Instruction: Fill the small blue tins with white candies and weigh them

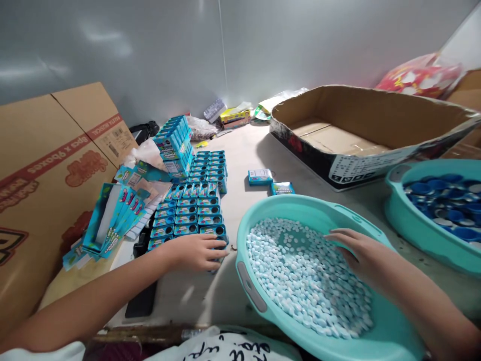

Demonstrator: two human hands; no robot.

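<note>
My left hand (205, 252) lies at the near right corner of rows of small blue candy boxes (186, 228), many with a dark round opening on top. Its fingers stretch over the nearest box, and what lies under them is mostly hidden. Over the right side of a turquoise basin (252, 296), my right hand (355, 246) has its fingers stretched out, just above or touching pale blue and white candy tablets (311, 281). Two separate candy boxes, one on its side (260, 176) and one with its label up (282, 188), sit behind the basin.
Flattened blue display cartons (112, 220) lie at left beside a large cardboard box (45, 165). Stacked blue boxes (173, 145) stand behind the rows. A low cardboard tray (300, 148) is at back right, near a second basin (409, 235) of blue lids (443, 200).
</note>
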